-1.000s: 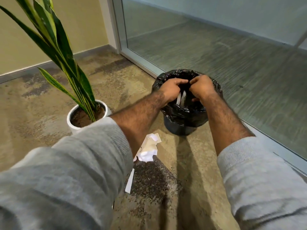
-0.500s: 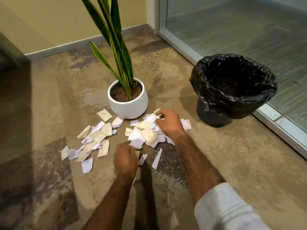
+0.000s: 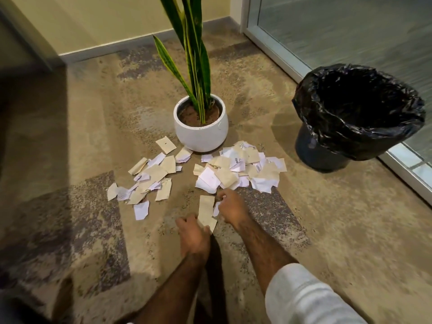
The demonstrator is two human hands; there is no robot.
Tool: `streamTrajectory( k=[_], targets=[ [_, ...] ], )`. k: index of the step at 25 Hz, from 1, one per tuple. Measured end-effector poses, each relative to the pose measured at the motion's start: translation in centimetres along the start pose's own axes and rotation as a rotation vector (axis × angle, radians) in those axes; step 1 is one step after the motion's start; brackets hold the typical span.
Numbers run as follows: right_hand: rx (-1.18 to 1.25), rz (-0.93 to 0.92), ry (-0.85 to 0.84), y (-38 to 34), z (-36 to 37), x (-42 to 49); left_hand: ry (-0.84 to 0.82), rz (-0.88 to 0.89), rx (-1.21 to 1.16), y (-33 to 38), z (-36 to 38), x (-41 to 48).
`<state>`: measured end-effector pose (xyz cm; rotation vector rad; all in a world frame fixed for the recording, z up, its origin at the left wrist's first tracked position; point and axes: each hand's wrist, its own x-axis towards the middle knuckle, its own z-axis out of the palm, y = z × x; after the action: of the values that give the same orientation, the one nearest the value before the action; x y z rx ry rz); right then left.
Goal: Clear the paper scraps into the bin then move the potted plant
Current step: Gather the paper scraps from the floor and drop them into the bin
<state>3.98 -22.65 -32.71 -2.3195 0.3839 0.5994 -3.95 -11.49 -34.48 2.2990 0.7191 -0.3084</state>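
Paper scraps [image 3: 236, 167] are lying in two loose heaps on the carpet just in front of the white potted snake plant [image 3: 201, 123], with the black-lined bin [image 3: 355, 118] standing off to the right. The left hand [image 3: 192, 232] is pinching the near end of a long beige strip [image 3: 206, 212], apparently to lift it, while the right hand [image 3: 231, 210] is curling loosely beside it, holding nothing that can be made out.

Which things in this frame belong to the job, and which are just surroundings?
Job: paper scraps, lined bin, potted plant, left hand, right hand.
Surroundings: carpet, glass partition, wall.
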Motion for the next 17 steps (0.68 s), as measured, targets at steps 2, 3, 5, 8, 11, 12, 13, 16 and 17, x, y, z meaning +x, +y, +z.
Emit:
streamTrajectory(
  k=[2, 3, 5, 8, 11, 12, 13, 16, 17],
  targets=[
    [-0.055, 0.028, 0.157, 0.6, -1.0, 0.2, 0.030, 0.004, 0.057, -0.1, -0.7, 0.7],
    [-0.117, 0.041, 0.204, 1.0, -1.3, 0.4, 0.030, 0.007, 0.099, -0.1, -0.7, 0.8],
    [-0.187, 0.049, 0.156, 1.4, -1.4, 0.5, -0.001, 0.030, 0.167, 0.0, -0.3, 1.0],
    [-0.338, -0.022, 0.059, 1.1, 0.0, -0.1, -0.054, 0.042, 0.182, 0.8, 0.1, 1.6],
    [-0.391, -0.105, 0.111, 0.9, 1.0, -0.4, -0.099, 0.011, 0.076, 1.3, -0.4, 2.5],
    [-0.375, -0.113, 0.117, 1.0, 1.1, -0.4, -0.101, 0.015, 0.070, 1.2, -0.6, 2.4],
    [-0.363, -0.123, 0.119, 1.2, 1.0, -0.4, -0.086, 0.030, 0.080, 1.0, -0.6, 2.2],
    [-0.319, -0.168, 0.125, 1.5, 1.0, -0.2, 0.001, 0.102, 0.185, -0.2, 0.0, 0.9],
    [-0.299, -0.192, 0.137, 1.4, 1.0, -0.1, 0.028, 0.119, 0.203, -0.5, 0.1, 0.3]
  ],
)
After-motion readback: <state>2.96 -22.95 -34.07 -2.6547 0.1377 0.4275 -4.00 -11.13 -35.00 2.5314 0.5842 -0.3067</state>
